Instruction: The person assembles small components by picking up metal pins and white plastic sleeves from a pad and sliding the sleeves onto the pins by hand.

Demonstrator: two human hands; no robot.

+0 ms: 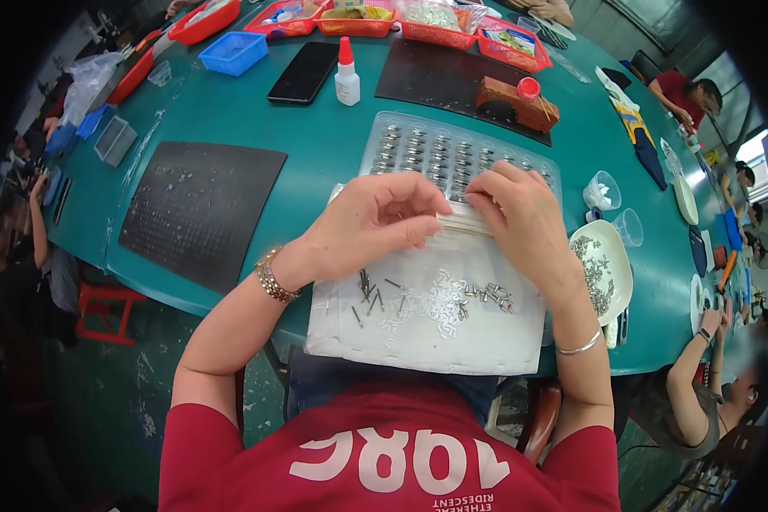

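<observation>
My left hand (382, 213) is curled over the far edge of a white board (358, 328), thumb and forefinger tips close together beside pale strips (465, 224). Whatever may be between them is too small to tell. My right hand (520, 213) has its fingertips pinched at the near edge of a clear plastic tray (371, 154), and what they hold is hidden. Rows of small metal parts (414, 152) fill the tray. On the board lie thin metal pins (371, 294), clear little pieces (444, 303) and short metal cylinders (491, 294).
A cream dish (616, 294) of small metal parts sits right, near clear cups (628, 226). Beyond the tray are a brick-like block (516, 104), a glue bottle (346, 81) and a phone (304, 72). A black mat (200, 209) lies left. Co-workers sit around the table.
</observation>
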